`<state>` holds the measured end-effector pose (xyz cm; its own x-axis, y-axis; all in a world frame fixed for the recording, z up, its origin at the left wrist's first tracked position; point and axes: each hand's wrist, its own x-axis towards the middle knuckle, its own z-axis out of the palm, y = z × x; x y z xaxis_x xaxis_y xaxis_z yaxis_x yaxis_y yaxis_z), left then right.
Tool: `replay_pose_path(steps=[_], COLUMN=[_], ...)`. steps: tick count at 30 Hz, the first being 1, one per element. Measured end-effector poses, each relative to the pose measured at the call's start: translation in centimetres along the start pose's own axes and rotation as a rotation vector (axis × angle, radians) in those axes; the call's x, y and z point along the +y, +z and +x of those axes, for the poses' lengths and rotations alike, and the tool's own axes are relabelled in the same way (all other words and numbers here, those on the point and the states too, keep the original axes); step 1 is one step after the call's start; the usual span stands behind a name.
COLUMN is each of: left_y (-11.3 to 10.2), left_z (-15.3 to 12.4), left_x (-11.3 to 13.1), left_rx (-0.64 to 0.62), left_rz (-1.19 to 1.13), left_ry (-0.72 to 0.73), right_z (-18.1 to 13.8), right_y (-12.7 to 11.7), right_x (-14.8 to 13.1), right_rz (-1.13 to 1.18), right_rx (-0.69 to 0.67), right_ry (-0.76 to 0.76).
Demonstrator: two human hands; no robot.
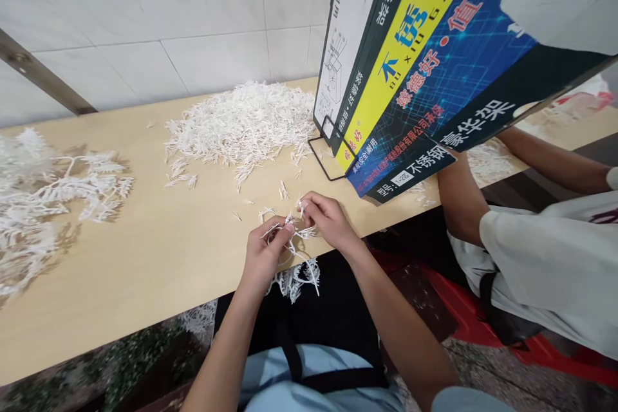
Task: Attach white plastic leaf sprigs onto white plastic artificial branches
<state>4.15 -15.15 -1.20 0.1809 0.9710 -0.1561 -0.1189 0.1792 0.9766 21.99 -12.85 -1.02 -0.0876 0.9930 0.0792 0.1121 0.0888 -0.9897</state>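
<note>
Near the table's front edge, my left hand (267, 246) pinches a branched white plastic sprue (298, 250), its thin runners curling down past the edge. Close on its right, my right hand (326, 215) has thumb and forefinger closed on a small white plastic piece (301, 206) at the sprue's upper end. Whether that piece is still joined to the sprue I cannot tell. A few loose white pieces (283, 190) lie on the table just beyond my fingers. More white sprues (297, 278) hang or rest below the edge, over my lap.
A large heap of small white pieces (241, 122) lies by the tiled wall. White branched sprues (33, 206) are piled at left. A printed cardboard box (410, 71) in a black wire stand (328, 161) blocks the right side. Beyond it, another person's arm (463, 199) reaches over the table (145, 257).
</note>
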Motion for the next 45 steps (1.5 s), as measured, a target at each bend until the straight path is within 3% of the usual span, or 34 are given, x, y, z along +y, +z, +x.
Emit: replay_pose_path(steps=[2,5,14,25,31,36,41,45], left_y=[0.2,0.5,0.4,0.2,0.4,0.6,0.7,0.7], left_z=[0.0,0.1,-0.1,-0.5,-0.6,-0.3,-0.3,-0.4], left_x=[-0.2,-0.2,-0.2,-0.1,0.0,-0.1,-0.1,0.0], left_rx=[0.049,0.088,0.065,0.015,0.02,0.019,0.035,0.025], left_rz=[-0.014,-0.017,0.27,0.394,0.416,0.416,0.432,0.466], left_ry=[0.004,0.006,0.171,0.249,0.267,0.222,0.239,0.245], right_z=[0.2,0.3,-0.9,-0.6,-0.5,-0.4,-0.6,-0.9], right_y=[0.2,0.3,0.5,0.3,0.4,0.4,0.5,0.7], right_x=[0.6,0.9,-0.6,-0.5,-0.5,-0.8,-0.8,-0.3], right_rz=[0.077,0.084,-0.272,-0.315,-0.419,-0.283,-0.274,-0.375], right_rx=[0.094,0.123,-0.065,-0.15,-0.193,-0.044,-0.154,-0.149], right_ry=[0.003,-0.049,-0.28,-0.168,-0.215,-0.244,-0.292,-0.307])
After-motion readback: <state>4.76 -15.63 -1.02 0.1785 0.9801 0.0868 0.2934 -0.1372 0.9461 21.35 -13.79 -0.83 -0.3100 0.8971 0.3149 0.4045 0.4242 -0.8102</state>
